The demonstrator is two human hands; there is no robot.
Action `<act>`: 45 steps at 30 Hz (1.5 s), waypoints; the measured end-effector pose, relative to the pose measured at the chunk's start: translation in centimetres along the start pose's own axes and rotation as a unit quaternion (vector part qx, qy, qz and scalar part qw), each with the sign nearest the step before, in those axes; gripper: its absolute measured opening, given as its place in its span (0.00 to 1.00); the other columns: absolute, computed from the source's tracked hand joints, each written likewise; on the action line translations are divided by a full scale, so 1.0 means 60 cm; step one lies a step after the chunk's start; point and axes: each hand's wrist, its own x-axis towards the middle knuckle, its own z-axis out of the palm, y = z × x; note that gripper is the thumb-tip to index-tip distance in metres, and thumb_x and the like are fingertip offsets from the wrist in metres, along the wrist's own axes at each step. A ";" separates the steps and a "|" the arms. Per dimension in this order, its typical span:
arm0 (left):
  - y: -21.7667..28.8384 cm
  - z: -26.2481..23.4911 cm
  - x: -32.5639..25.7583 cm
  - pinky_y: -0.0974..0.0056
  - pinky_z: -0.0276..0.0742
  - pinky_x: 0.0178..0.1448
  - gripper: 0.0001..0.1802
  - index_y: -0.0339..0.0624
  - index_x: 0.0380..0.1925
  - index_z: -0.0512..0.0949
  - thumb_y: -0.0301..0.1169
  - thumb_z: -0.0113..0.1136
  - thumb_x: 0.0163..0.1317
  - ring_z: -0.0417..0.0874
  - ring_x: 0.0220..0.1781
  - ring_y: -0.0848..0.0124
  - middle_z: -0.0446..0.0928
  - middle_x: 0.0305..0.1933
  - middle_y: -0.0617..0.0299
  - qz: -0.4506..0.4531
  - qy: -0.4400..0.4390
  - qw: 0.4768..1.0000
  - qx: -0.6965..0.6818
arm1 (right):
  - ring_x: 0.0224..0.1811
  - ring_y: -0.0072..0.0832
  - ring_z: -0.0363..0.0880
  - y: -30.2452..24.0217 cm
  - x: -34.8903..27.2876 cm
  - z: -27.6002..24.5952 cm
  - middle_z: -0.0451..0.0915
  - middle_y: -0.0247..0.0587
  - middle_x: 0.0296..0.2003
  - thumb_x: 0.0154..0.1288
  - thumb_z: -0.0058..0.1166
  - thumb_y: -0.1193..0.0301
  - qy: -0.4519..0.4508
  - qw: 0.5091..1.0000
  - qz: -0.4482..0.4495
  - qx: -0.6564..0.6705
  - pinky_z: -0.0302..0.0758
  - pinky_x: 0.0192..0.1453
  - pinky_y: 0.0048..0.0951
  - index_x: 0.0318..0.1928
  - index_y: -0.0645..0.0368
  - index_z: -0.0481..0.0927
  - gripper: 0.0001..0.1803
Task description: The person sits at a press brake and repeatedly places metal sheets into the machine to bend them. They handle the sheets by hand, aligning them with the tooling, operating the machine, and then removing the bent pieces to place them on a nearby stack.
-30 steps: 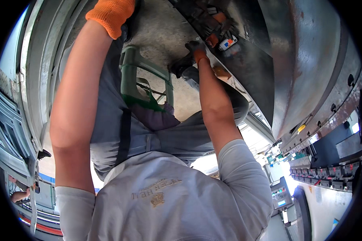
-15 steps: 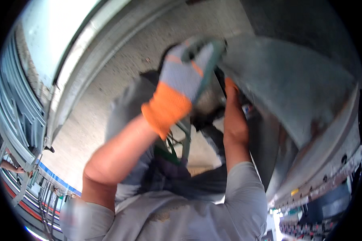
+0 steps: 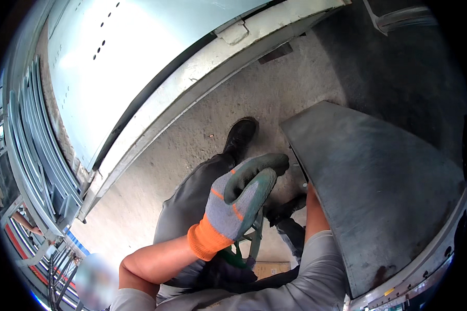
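Note:
My left hand (image 3: 249,192) wears a grey, orange and dark green work glove and hangs over my lap. Its fingers are curled together against the thumb, and whether anything small is in them is hidden. Close by on the right is the edge of a dark metal table or plate (image 3: 379,192), with a gap between it and the glove. My right forearm (image 3: 317,212) reaches in beneath this plate, which covers my right hand.
A large pale metal sheet (image 3: 140,62) lies on a frame (image 3: 192,78) at the upper left. Long metal strips (image 3: 36,150) are stacked at far left. My legs and black shoe (image 3: 241,136) are below; a green stool (image 3: 251,243) and cardboard (image 3: 271,269) are beside them.
The view has shifted, showing more of the pale sheet and my shoe. My left hand has come away from the dark plate's corner. My right hand's orange glove has gone out of sight under the plate.

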 end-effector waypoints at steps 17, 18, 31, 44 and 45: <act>-0.062 0.001 0.001 0.60 0.79 0.55 0.20 0.32 0.52 0.81 0.38 0.58 0.70 0.85 0.46 0.62 0.84 0.48 0.49 -0.068 0.066 0.986 -0.140 | 0.56 0.35 0.80 -0.076 -0.459 -0.192 0.81 0.41 0.56 0.66 0.60 0.60 -0.078 0.833 -0.028 0.547 0.75 0.59 0.35 0.62 0.60 0.77 0.27; -0.078 -0.003 -0.011 0.59 0.78 0.56 0.22 0.31 0.53 0.80 0.40 0.58 0.69 0.85 0.48 0.58 0.83 0.49 0.47 -0.042 0.044 0.998 -0.030 | 0.53 0.35 0.81 -0.072 -0.531 -0.227 0.82 0.42 0.52 0.64 0.62 0.60 -0.122 0.828 -0.001 0.547 0.77 0.55 0.37 0.60 0.60 0.78 0.27; -0.151 0.072 -0.477 0.64 0.82 0.36 0.24 0.42 0.57 0.75 0.42 0.65 0.66 0.84 0.37 0.67 0.81 0.47 0.56 -0.203 -0.147 0.966 -0.056 | 0.59 0.50 0.77 0.016 -0.978 -0.531 0.78 0.55 0.57 0.45 0.73 0.46 0.153 0.893 -0.269 0.326 0.72 0.65 0.44 0.68 0.55 0.70 0.51; 0.258 0.463 -0.347 0.60 0.79 0.57 0.22 0.37 0.52 0.78 0.25 0.69 0.57 0.82 0.51 0.63 0.81 0.51 0.58 0.492 -0.266 0.827 0.059 | 0.53 0.46 0.80 0.413 -0.818 -0.781 0.81 0.49 0.50 0.55 0.69 0.64 0.460 0.736 -0.185 0.461 0.76 0.57 0.43 0.60 0.55 0.78 0.30; 0.284 0.527 -0.342 0.60 0.79 0.55 0.22 0.38 0.52 0.78 0.29 0.70 0.58 0.83 0.50 0.65 0.81 0.50 0.60 0.336 -0.324 0.884 -0.034 | 0.53 0.47 0.80 0.415 -0.808 -0.768 0.81 0.49 0.50 0.55 0.69 0.64 0.484 0.753 -0.164 0.414 0.76 0.58 0.44 0.59 0.55 0.78 0.30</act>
